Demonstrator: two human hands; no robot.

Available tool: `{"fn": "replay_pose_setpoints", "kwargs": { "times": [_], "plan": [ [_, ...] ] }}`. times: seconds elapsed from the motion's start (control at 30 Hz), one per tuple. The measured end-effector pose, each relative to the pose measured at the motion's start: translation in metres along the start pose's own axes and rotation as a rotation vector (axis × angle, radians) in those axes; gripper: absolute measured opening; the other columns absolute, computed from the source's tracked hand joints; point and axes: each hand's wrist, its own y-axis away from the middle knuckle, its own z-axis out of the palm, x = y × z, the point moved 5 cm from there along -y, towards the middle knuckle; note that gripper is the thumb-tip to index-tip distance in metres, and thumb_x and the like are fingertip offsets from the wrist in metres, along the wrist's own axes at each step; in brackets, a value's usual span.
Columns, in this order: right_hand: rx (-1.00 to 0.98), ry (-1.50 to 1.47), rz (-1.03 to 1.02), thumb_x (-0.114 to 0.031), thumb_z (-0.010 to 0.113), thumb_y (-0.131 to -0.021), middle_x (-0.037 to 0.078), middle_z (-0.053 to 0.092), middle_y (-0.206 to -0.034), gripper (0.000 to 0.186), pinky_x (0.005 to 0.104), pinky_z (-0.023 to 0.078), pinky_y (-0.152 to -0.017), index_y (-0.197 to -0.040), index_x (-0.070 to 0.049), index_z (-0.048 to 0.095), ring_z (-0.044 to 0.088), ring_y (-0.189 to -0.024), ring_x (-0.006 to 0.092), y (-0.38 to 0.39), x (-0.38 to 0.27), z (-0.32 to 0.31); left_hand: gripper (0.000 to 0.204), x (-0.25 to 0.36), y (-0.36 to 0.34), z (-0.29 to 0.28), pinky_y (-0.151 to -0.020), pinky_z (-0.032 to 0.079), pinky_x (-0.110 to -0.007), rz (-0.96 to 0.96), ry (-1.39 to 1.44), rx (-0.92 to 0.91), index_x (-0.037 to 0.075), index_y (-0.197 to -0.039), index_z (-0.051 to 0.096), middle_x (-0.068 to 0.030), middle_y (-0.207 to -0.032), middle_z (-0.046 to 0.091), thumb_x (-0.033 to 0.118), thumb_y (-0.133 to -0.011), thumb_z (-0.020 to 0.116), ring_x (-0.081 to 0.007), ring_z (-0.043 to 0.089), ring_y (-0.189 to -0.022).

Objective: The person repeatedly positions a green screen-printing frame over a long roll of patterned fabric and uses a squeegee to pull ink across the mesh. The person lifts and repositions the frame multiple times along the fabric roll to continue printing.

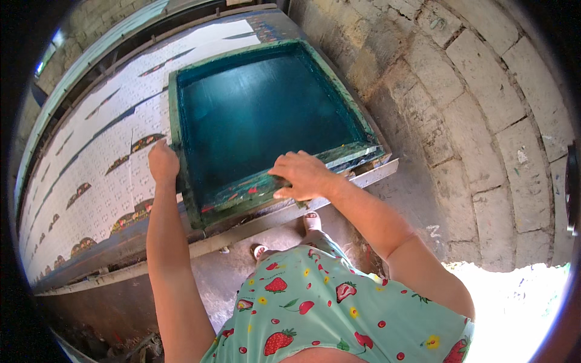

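Observation:
A large screen-printing frame point(174, 112) with a painted wooden rim and dark teal mesh point(260, 109) lies at the near right end of a long table. My left hand point(163, 162) is closed at the frame's left side, its fingertips partly hidden, apparently gripping the rim. On the near rim my right hand point(301, 175) curls over the wood, thumb toward me and fingers on the inner side. Red and green paint smears mark the wood close to this hand. Printed white sheets point(109, 145) with dark floral patches spread over the table left of the frame.
A metal rail point(224, 240) runs along the table's near edge, just in front of my legs. A rough block wall point(466, 121) rises close on the right. Another long pale surface point(78, 75) stretches beyond the table at far left. Bright light falls at lower right.

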Motion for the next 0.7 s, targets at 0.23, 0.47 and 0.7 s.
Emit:
{"fn": "replay_pose_setpoints", "kwargs": {
  "times": [0.23, 0.47, 0.7],
  "plan": [
    [0.047, -0.523, -0.027, -0.04, 0.084, -0.098, 0.015, 0.078, -0.134, 0.047, 0.0511, 0.052, -0.114, -0.134, -0.009, 0.079, 0.07, -0.13, 0.0391, 0.037, 0.075, -0.05, 0.043, -0.023, -0.004, 0.012, -0.095, 0.057, -0.061, -0.037, -0.178, -0.074, -0.003, -0.115, 0.077, -0.031, -0.114, 0.078, 0.03, -0.116, 0.049, -0.0529, 0.074, -0.108],
    [0.422, -0.239, 0.267, -0.032, 0.081, -0.102, 0.016, 0.051, -0.17, 0.061, 0.0533, 0.037, -0.13, -0.157, -0.013, 0.064, 0.045, -0.158, 0.04, 0.112, 0.264, -0.073, 0.064, -0.043, 0.011, 0.007, -0.104, 0.054, -0.062, -0.486, -0.246, -0.115, -0.005, -0.116, 0.078, -0.0362, -0.121, 0.076, 0.047, -0.12, 0.041, -0.0552, 0.071, -0.119],
    [0.544, -1.18, 0.418, -0.042, 0.067, -0.111, 0.02, 0.037, -0.18, 0.078, 0.0489, 0.023, -0.137, -0.172, 0.0, 0.042, 0.03, -0.169, 0.0332, 0.131, 0.311, -0.028, 0.063, -0.01, 0.009, -0.001, -0.104, 0.054, -0.06, -0.591, -0.139, -0.106, -0.006, -0.112, 0.081, -0.0375, -0.116, 0.076, 0.046, -0.117, 0.045, -0.0549, 0.073, -0.115]
  ]
}}
